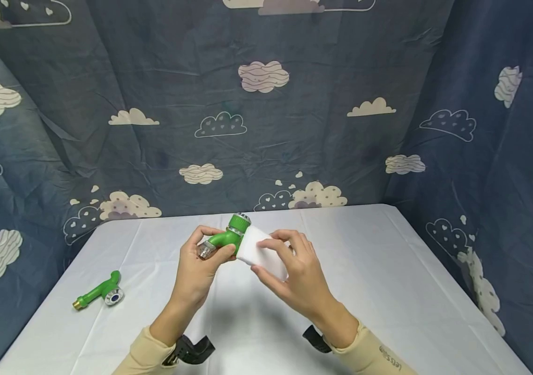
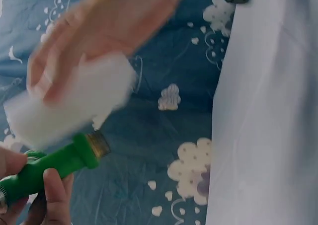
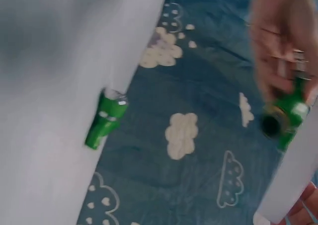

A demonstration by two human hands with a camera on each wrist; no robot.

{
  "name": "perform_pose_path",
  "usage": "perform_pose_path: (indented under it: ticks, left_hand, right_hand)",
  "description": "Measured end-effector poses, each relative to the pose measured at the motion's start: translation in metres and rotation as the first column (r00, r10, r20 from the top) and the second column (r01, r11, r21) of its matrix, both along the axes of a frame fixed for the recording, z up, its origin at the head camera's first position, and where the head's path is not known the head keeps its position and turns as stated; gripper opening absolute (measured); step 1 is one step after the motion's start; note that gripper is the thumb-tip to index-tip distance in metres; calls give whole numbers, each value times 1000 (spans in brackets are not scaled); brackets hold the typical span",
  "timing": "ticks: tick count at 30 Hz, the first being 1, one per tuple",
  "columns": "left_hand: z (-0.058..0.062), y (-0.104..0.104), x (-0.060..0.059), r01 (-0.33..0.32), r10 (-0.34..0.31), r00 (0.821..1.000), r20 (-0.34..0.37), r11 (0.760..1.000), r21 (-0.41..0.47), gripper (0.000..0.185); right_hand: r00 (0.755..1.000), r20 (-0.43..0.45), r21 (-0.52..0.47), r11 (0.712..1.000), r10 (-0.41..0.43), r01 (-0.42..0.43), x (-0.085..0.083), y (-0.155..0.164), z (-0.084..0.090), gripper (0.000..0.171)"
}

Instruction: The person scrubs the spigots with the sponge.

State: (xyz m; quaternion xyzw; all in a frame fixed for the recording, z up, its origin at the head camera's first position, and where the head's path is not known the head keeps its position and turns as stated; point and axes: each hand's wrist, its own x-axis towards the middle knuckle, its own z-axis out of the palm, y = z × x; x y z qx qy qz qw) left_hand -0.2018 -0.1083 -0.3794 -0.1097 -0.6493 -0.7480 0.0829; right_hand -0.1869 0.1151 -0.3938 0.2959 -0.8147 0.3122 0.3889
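My left hand [image 1: 196,273] grips a green plastic tap [image 1: 223,239] with a ribbed collar and clear-grey end, above the table. Its brass threaded end [image 2: 98,143] shows in the left wrist view. My right hand [image 1: 304,276] holds a white rectangular pad [image 1: 260,255], sponge-like or folded cloth, between thumb and fingers, against or very close to the tap's side. Whether they touch is hard to tell. A second green tap [image 1: 102,291] lies on the table to the left, its brass end toward the left; the right wrist view also has it.
A white cloth covers the table [image 1: 388,291]. Dark blue curtains with cloud prints [image 1: 294,135] stand behind it and along both sides. Black wrist straps [image 1: 193,350] sit on both forearms.
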Motion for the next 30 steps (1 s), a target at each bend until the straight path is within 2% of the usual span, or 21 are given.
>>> perform_pose_path:
  ticks: [3,7,9,11,13,14,15,16,17,18,19,21,23,24,25,26,27,28,30]
  left_hand:
    - [2,4,3,-23,24,1000,-14,1000,19,29]
    - [3,3,4,-39,42,997,-67,998,40,27]
    - [4,2,4,-45,52,996,-75,994,95,24]
    - [6,-1,5,-49,60,996,-68,986,157,19]
    - [7,-3,7,-34,44,998,-36,971,235,15]
    - [7,-4,8,-16,22,1000,-20,961,275,14]
    - [8,-4,9,6,-4,1000,-7,952,306,13]
    - [8,-3,10,31,-34,999,4,942,333,13]
    - [8,-3,12,58,-66,998,11,931,360,14]
    - [8,-1,13,82,-95,995,15,918,387,16]
    - [7,1,14,106,-121,993,12,909,404,18]
    - [6,5,16,141,-154,988,-2,896,420,21]
    - [4,9,15,147,-157,988,-9,904,401,24]
    - [3,12,15,144,-154,988,-5,913,381,25]
    - [2,14,14,136,-147,989,3,926,352,25]
    - [0,15,14,119,-128,992,10,944,309,25]
    - [0,16,13,95,-103,995,17,960,262,25]
    - [-1,17,13,72,-78,997,20,974,215,24]
    - [-2,16,13,33,-35,999,14,992,124,21]
  right_hand:
    - [999,-27,63,997,-41,43,-3,-1,-7,45]
    - [994,-31,86,990,-106,108,-14,7,-11,44]
    - [990,-5,74,987,-144,144,-20,14,-11,42]
    - [986,59,32,987,-156,155,-26,20,-10,40]
    - [979,170,-46,992,-108,118,-28,23,-8,37]
    - [971,234,-97,992,-55,79,-28,23,-7,36]
    - [953,301,-152,988,15,32,-27,22,-6,36]
    - [926,366,-206,978,94,-18,-26,21,-5,35]
    - [886,427,-263,962,182,-71,-24,18,-4,34]
    - [832,481,-326,938,275,-122,-22,16,-3,33]
    - [768,526,-390,906,366,-164,-20,13,-3,32]
    - [610,583,-523,823,536,-224,-15,8,-2,32]
    - [442,583,-659,715,682,-234,-11,6,-2,38]
    - [366,566,-718,660,739,-222,-9,6,-1,42]
    - [300,545,-764,611,783,-205,-7,6,-1,47]
    - [245,523,-800,569,816,-189,-5,7,0,52]
    - [205,501,-826,535,841,-175,-3,8,2,56]
    - [179,482,-844,509,858,-165,-2,9,4,60]
    - [155,453,-866,475,878,-154,1,12,8,65]
